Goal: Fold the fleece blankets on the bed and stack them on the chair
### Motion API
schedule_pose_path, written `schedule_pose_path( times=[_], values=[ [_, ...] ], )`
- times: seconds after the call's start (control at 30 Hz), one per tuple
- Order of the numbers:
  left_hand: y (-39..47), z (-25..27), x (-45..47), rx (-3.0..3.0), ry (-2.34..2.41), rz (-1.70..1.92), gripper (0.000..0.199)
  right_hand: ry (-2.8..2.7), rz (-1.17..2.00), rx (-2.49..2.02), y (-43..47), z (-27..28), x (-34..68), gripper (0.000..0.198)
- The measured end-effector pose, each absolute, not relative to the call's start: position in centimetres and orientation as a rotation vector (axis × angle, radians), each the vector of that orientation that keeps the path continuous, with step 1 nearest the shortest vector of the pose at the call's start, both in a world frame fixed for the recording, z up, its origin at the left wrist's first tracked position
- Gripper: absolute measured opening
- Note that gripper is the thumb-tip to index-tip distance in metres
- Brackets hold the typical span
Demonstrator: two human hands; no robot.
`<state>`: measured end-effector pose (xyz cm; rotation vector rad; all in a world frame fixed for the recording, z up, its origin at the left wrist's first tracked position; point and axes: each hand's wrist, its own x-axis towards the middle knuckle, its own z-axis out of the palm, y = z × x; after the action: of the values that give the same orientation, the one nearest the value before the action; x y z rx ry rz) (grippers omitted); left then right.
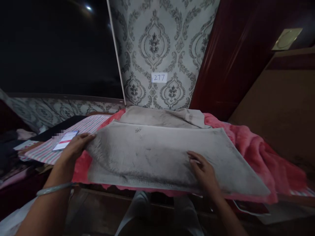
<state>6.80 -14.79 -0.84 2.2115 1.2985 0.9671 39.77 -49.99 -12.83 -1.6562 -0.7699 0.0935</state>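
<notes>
Reaching forward, the left hand (77,144) touches the left edge of the grey cloth (157,141) on the red blanket (258,152), any pinch unclear; the right hand (203,168) bends loosely over it, fingers slightly parted.

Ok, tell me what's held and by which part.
The left grip seems to pinch the front gray cloth by its left edge. The right grip is over the cloth's surface, holding nothing visible.
</notes>
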Motion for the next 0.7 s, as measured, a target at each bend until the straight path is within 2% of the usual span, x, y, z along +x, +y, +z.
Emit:
schedule_pose_path(
  times=[0.1, 0.23, 0.37, 0.47, 0.6, 0.7],
  values=[
    [-16.6, 2.4, 12.1, 2.185, 1.066, 0.858, 0.053, -0.647, 0.591, -1.354, -46.0, -11.5, 39.2, 0.047],
    [-21.7, 4.0, 20.6, 2.481, 0.904, 0.798, 0.031, -0.411, 0.946, -1.060, -42.2, -10.4, 39.9, 0.041],
    [-28.6, -0.7, 25.7, 2.789, 0.673, 0.436, 0.023, -0.252, 1.036, -0.984, -40.8, -11.5, 40.9, 0.027],
    [-32.2, -5.6, 26.0, 2.854, 0.564, 0.273, 0.021, -0.292, 1.034, -0.948, -40.7, -12.9, 41.2, 0.027],
    [-34.1, -9.2, 24.4, 2.737, 0.621, 0.394, 0.024, -0.376, 0.975, -0.946, -40.8, -13.8, 40.9, 0.041],
    [-34.2, -10.4, 23.5, 2.581, 0.591, 0.520, 0.040, -0.410, 0.964, -0.962, -40.8, -13.6, 40.8, 0.049]
  ],
)
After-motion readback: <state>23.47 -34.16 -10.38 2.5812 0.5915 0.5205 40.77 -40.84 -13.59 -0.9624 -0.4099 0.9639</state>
